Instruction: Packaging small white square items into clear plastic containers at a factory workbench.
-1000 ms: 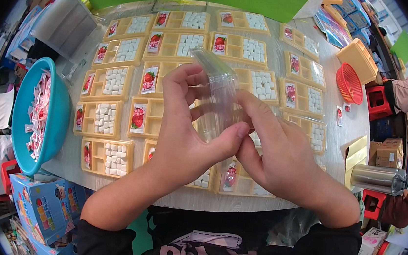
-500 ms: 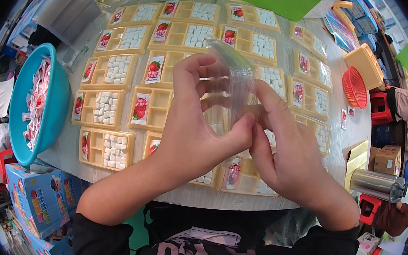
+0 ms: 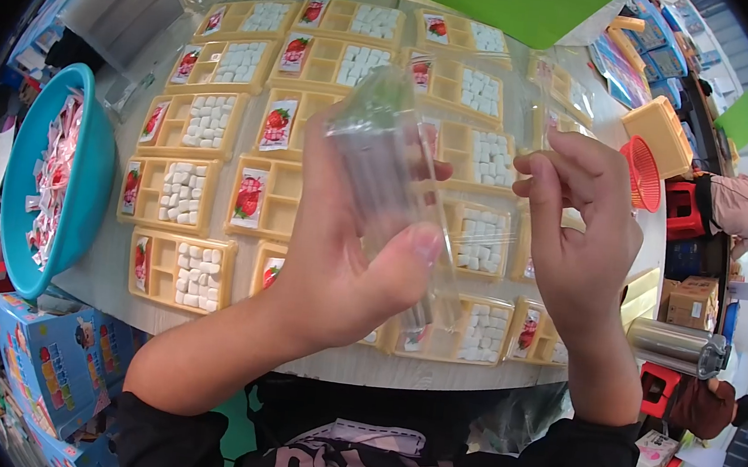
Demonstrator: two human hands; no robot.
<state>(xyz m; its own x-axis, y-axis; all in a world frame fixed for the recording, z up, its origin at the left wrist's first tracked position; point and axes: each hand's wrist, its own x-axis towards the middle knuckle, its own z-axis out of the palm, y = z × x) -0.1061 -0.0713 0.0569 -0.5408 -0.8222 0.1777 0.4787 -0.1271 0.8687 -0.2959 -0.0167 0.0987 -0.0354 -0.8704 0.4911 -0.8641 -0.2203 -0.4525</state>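
Several glossy, clear plastic covers (image 3: 375,163) stand stacked.

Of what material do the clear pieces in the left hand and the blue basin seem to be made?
Clear pieces: probably thin, glossy plastic, being see-through with bright reflections. Blue basin: likely plastic, smooth, softly shiny, judging by its even colour.

Covers: your clear, glossy, rectangular plastic covers (image 3: 382,167), stacked close together, slightly blurred.
Pose: you have them tilted, far end leaning toward the left edge of the table (image 3: 99,268).
Place: raised above its middle, lower end toward the near edge.
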